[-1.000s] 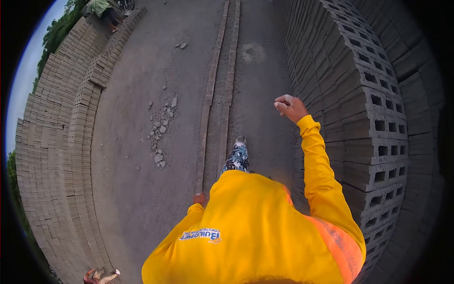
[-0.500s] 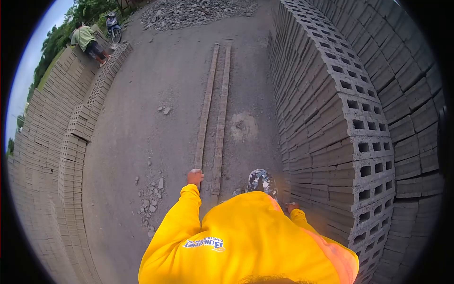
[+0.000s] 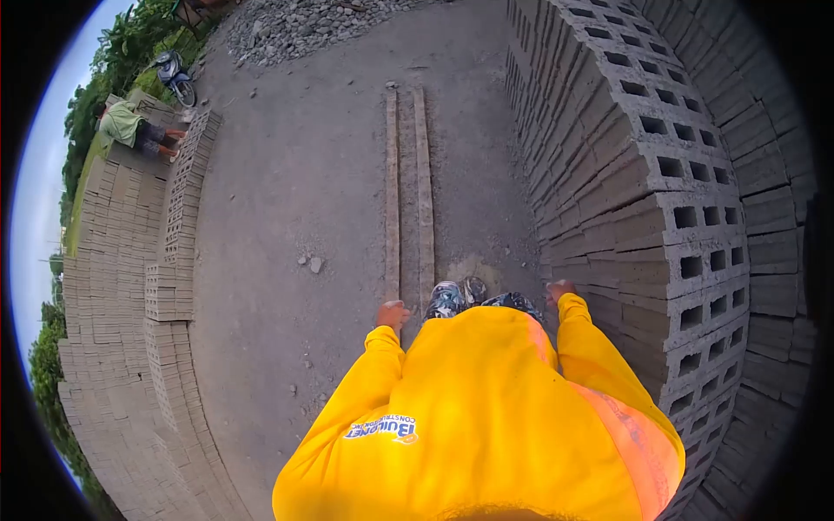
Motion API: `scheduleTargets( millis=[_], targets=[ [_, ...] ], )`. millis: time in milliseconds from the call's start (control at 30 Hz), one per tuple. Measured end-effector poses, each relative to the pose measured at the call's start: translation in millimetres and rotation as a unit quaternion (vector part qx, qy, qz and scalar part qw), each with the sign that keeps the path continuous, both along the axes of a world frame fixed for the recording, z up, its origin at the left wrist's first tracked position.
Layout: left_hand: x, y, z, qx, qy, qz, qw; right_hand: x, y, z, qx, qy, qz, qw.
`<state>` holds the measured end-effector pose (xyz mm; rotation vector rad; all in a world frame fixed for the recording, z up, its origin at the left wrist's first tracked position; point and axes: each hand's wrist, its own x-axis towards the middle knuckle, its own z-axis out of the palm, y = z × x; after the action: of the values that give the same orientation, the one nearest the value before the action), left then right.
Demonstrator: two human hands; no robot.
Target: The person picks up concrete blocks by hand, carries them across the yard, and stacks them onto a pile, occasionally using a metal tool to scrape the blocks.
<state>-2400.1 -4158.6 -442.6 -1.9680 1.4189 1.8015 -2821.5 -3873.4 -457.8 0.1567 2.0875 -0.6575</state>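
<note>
My left hand (image 3: 393, 314) is curled closed at the end of a yellow sleeve, and I see nothing sticking out of it. Below it in the view runs the left one of two long narrow planks (image 3: 392, 200), which lie side by side on the ground. My right hand (image 3: 560, 291) is also curled, with nothing visible in it, nearest to a tall stack of hollow concrete blocks (image 3: 599, 195). Between the hands, my patterned trouser legs (image 3: 446, 300) show past the yellow shirt (image 3: 469, 408).
More block stacks rise on the left (image 3: 109, 321) and far right (image 3: 769, 191). A person in a light green top (image 3: 122, 123) bends over the left stack near a parked motorbike (image 3: 176, 76). A gravel heap (image 3: 287, 30) lies ahead, and loose stones (image 3: 314, 264) dot the ground.
I have moved forward along the planks, and their near ends are now hidden by my body. My right hand has swung forward into fuller view. The person in green bends lower.
</note>
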Motion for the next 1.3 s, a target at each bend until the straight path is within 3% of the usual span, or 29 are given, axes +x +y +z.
scheduleTargets(
  millis=[33, 100, 233, 267, 333, 433, 500, 533, 567, 600, 700, 900, 1000, 1067, 1167, 1200, 1233, 1300],
  targets=[
    [0, -16, -13, 0.002, 0.0, 0.04, 0.999, -38, -58, -8, -0.088, 0.026, 0.0, 0.996],
    [-10, -45, -22, 0.01, -0.031, 0.145, 0.989, -96, -195, 57, -0.126, 0.063, 0.06, 0.988],
    [-39, -121, -40, 0.065, -0.114, 0.18, 0.975, -172, -409, 129, -0.153, 0.102, 0.155, 0.971],
    [-29, -146, -78, 0.004, -0.152, 0.026, 0.988, -190, -456, 133, -0.147, 0.106, 0.176, 0.968],
    [-44, -198, -104, -0.095, -0.226, -0.208, 0.947, -222, -537, 121, -0.141, 0.106, 0.208, 0.962],
    [-138, -317, -79, -0.12, -0.294, -0.436, 0.842, -262, -644, 111, -0.115, 0.037, 0.222, 0.968],
    [-207, -415, -59, -0.108, -0.228, -0.46, 0.851, -287, -699, 117, -0.128, 0.027, 0.271, 0.954],
    [-246, -465, -61, -0.012, -0.164, -0.153, 0.975, -304, -726, 120, -0.139, 0.021, 0.292, 0.946],
    [-289, -516, -65, 0.081, -0.08, 0.171, 0.979, -323, -752, 127, -0.153, -0.001, 0.276, 0.949],
    [-350, -567, -25, 0.036, -0.096, 0.107, 0.989, -344, -778, 136, -0.169, -0.023, 0.257, 0.951],
    [-498, -711, 24, -0.07, 0.023, 0.082, 0.994, -415, -862, 128, -0.179, -0.036, 0.206, 0.961],
    [-761, -912, 73, -0.183, 0.125, -0.005, 0.975, -583, -1036, 59, -0.178, -0.054, 0.158, 0.97],
    [-837, -965, 42, -0.126, 0.096, 0.016, 0.987, -681, -1122, 39, -0.14, -0.044, 0.179, 0.973],
    [-869, -991, 30, -0.033, 0.005, -0.019, 0.999, -745, -1180, -10, -0.112, -0.047, 0.059, 0.991],
    [-898, -1026, 16, 0.008, -0.087, -0.077, 0.993, -838, -1232, 30, -0.146, -0.052, 0.048, 0.987],
    [-902, -1044, 8, -0.094, -0.123, -0.188, 0.97, -871, -1249, 43, -0.152, -0.048, 0.064, 0.985],
    [-884, -1077, -45, -0.183, -0.191, -0.317, 0.911, -900, -1266, 55, -0.16, -0.043, 0.079, 0.983],
    [-913, -1105, -49, -0.179, -0.247, -0.431, 0.849, -961, -1292, 56, -0.176, -0.021, 0.086, 0.98]
  ],
)
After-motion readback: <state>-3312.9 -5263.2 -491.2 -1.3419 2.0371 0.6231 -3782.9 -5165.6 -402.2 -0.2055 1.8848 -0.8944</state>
